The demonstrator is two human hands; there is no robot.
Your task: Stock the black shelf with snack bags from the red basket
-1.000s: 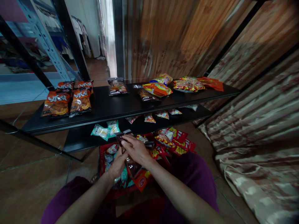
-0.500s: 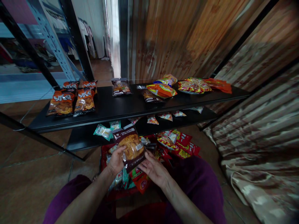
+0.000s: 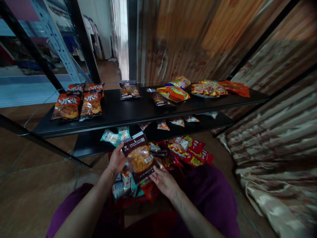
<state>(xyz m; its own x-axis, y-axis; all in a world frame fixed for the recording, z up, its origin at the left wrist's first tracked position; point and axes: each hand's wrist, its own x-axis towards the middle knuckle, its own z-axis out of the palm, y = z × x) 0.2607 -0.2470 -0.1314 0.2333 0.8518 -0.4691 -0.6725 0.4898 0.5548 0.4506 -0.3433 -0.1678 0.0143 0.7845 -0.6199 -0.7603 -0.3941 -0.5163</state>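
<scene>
Between my two hands is a brown snack bag [image 3: 140, 155] with a clear window showing golden pieces and a white barcode label. My left hand [image 3: 118, 159] grips its left edge near the upper corner. At the lower right corner, my right hand [image 3: 162, 178] pinches the bag. Below it stands a red basket [image 3: 116, 207] full of mixed snack packets, partly hidden by the bag and my hands. A similar brown bag [image 3: 130, 91] rests on the upper black shelf, and another brown bag [image 3: 162, 100] lies partly under an orange packet [image 3: 173, 94].
Several orange-and-black snack bags [image 3: 91, 103] sit at the left of the upper shelf [image 3: 116, 112]. Green-and-white packets [image 3: 110, 137] lie on the lower shelf [image 3: 86, 145]. Red packets [image 3: 195, 147] are heaped right of the basket. A patterned curtain [image 3: 272, 142] hangs at right.
My left hand has slid up along the bag's left edge, towards its upper corner. The bag has shifted slightly, and my right hand stays at its lower right corner.
</scene>
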